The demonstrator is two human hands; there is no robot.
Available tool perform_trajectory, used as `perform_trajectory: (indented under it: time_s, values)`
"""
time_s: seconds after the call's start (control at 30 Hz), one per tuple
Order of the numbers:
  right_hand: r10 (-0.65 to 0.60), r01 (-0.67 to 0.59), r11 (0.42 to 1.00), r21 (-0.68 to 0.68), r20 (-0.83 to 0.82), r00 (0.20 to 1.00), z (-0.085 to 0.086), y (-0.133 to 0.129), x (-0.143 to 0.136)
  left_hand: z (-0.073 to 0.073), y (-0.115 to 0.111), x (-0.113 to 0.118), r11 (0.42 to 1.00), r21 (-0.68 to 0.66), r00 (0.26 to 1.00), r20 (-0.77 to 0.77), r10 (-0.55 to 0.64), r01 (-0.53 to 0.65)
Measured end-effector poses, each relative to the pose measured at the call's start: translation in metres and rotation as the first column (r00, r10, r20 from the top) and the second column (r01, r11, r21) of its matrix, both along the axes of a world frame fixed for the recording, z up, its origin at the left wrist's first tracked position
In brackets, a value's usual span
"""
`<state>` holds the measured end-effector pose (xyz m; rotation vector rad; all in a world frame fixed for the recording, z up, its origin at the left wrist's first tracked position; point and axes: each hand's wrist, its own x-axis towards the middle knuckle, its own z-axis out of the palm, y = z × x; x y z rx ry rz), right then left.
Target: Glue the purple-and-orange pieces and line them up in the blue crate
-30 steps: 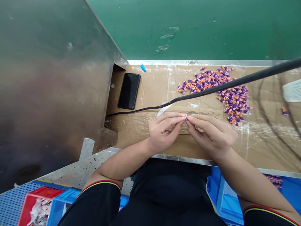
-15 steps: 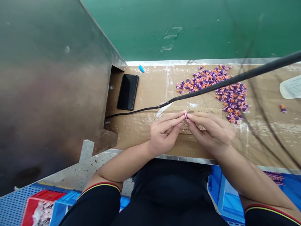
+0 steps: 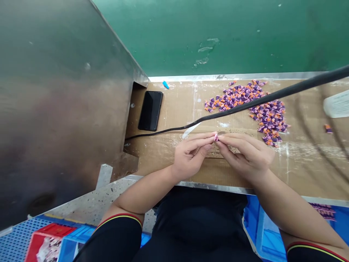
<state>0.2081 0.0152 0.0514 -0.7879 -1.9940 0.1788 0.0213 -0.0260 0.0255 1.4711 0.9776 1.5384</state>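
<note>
Your left hand (image 3: 188, 156) and right hand (image 3: 247, 154) pinched a small, pinkish piece (image 3: 216, 137) between their fingertips; such fine handling called for light, steady pressure.

Phone (image 3: 150, 110) left, pile (image 3: 269, 116) right on the table (image 3: 180, 105)
Beyond the phone a cone (image 3: 165, 85) is placed — right of the pile, a single piece (image 3: 328, 128); crates (image 3: 54, 230) are kept below the table.

Small pink piece (image 3: 216, 137) between both hands' fingers (image 3: 209, 138)
</note>
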Motion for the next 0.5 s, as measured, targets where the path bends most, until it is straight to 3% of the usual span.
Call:
perform_trajectory:
  time_s: [0.2, 0.5]
  values:
    - [0.127, -0.126, 0.991, -0.032, 0.034, 0.991, 0.0040, 0.0037, 0.0056, -0.0025, 0.0029, -0.0034, 0.962, -0.212, 0.968, 0.217, -0.128, 0.174]
    - [0.139, -0.137, 0.988, -0.068, 0.028, 0.990, 0.0003, 0.0006, 0.0061, 0.0034, 0.0049, -0.0052, 0.911, -0.354, 0.942, 0.321, -0.095, 0.212]
